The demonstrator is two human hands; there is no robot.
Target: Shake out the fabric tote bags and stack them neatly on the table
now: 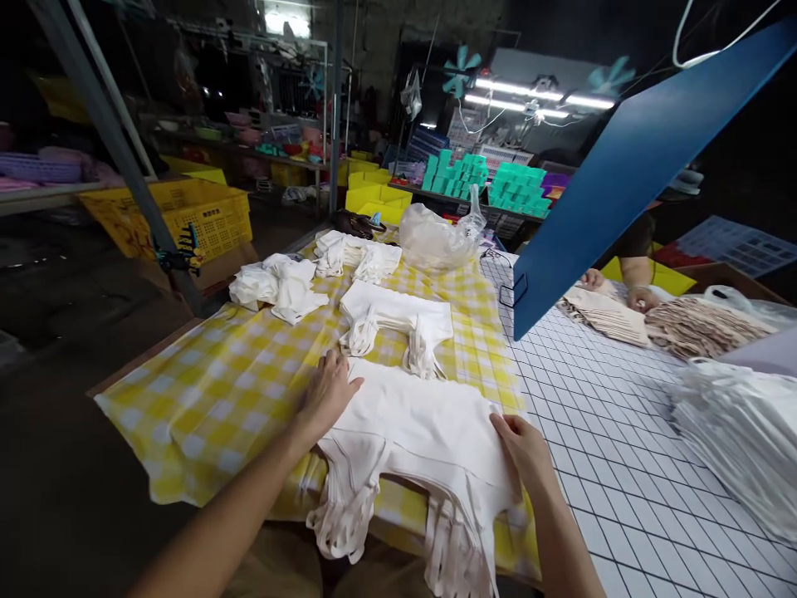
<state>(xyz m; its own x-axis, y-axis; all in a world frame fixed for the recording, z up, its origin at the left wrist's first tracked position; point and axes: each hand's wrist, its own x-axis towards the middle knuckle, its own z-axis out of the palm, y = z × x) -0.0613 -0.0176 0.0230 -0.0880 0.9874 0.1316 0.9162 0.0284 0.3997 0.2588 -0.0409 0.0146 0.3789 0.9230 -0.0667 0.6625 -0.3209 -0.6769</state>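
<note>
White garments (429, 415) lie on checked cloth (242, 407) in a dim room (367, 50).

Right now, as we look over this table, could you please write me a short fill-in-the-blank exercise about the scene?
1. The left hand and the right hand touch opposite sides of a garment stack coloured ____.
2. Beneath it lies a checked cloth in white and ____.
3. The big slanting panel is coloured ____.
4. Another person's hand is by beige fabric, to the panel's ____ in the picture.

Missing words: white; yellow; blue; right.
</note>
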